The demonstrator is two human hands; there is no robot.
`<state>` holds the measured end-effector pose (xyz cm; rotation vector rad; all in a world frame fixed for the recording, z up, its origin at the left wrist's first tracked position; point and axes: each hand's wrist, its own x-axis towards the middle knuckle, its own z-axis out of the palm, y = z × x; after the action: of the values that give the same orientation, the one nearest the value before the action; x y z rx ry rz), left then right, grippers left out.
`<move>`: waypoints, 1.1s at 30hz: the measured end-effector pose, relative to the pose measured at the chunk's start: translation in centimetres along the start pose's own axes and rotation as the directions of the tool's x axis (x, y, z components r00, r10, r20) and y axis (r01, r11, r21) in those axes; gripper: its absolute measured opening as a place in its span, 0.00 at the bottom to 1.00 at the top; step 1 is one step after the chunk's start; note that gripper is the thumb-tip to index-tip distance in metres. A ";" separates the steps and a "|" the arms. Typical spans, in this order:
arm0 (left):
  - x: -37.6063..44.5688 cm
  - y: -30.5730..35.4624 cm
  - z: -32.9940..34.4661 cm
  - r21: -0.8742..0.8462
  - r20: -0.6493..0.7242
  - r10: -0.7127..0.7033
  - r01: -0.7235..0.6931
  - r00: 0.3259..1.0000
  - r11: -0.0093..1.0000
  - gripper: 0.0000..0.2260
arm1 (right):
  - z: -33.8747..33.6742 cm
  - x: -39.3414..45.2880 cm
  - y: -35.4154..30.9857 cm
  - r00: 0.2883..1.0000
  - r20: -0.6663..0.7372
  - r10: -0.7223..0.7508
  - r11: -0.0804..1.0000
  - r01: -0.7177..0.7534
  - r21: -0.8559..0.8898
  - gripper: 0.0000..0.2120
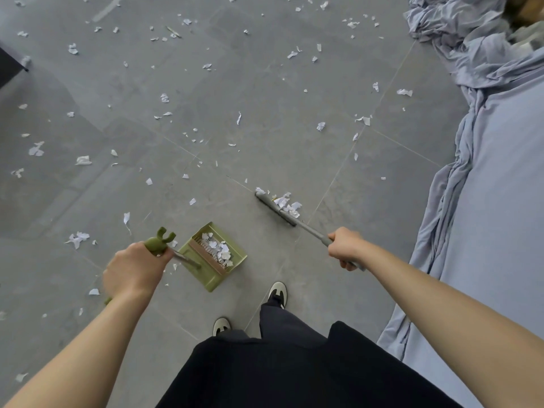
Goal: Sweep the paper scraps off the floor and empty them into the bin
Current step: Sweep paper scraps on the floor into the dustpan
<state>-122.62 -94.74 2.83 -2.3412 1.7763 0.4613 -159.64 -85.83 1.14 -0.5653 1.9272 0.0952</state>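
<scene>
White paper scraps lie scattered over the grey tiled floor. My left hand grips the green handle of a green dustpan, which rests on the floor in front of my feet with several scraps inside. My right hand holds the grey handle of a broom. Its head sits on the floor to the right of the dustpan, apart from it, with a small pile of scraps against its far side. No bin is in view.
A crumpled blue-grey sheet covers the floor along the right side. A dark object juts in at the left edge. My shoes and dark trousers fill the lower middle. Scraps lie thickest towards the far left and top.
</scene>
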 end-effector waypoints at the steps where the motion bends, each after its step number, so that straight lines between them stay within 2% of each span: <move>1: 0.0 0.8 0.1 -0.004 -0.005 0.004 -0.004 1.000 1.000 0.19 | -0.8 0.1 0.4 1.000 0.002 0.011 0.999 -0.011 0.031 0.18; 7: 0.6 4.3 0.3 0.006 -0.016 0.048 -0.048 0.999 0.999 0.18 | -2.8 0.8 1.1 0.996 -0.049 0.073 0.954 -0.055 0.295 0.20; 10: 1.2 5.7 0.0 0.025 -0.027 0.091 -0.090 0.996 0.996 0.19 | -3.3 0.8 0.7 0.989 -0.056 0.139 0.921 -0.108 0.374 0.07; 18: 4.2 7.8 -0.8 0.040 -0.030 0.146 -0.145 0.989 0.989 0.18 | -2.9 2.4 0.1 0.951 0.091 0.295 0.717 -0.284 0.636 0.09; 23: 7.4 8.4 -1.0 0.034 -0.003 0.186 -0.185 0.983 0.982 0.17 | -0.9 1.5 -2.5 0.941 0.204 0.271 0.606 -0.331 0.724 0.13; 29: 12.1 8.7 -2.1 0.048 0.044 0.213 -0.215 0.976 0.975 0.20 | 0.4 2.7 -8.6 0.955 0.200 0.221 0.424 -0.279 0.862 0.08; 33: 14.7 8.9 -2.5 0.029 0.079 0.210 -0.213 0.974 0.977 0.17 | -0.6 4.2 -11.9 0.954 0.191 0.233 0.427 -0.277 0.861 0.07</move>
<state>-127.17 -111.35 0.62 -2.0899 1.9899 0.5339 -156.43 -97.96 -0.08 0.4610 1.6983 -0.6900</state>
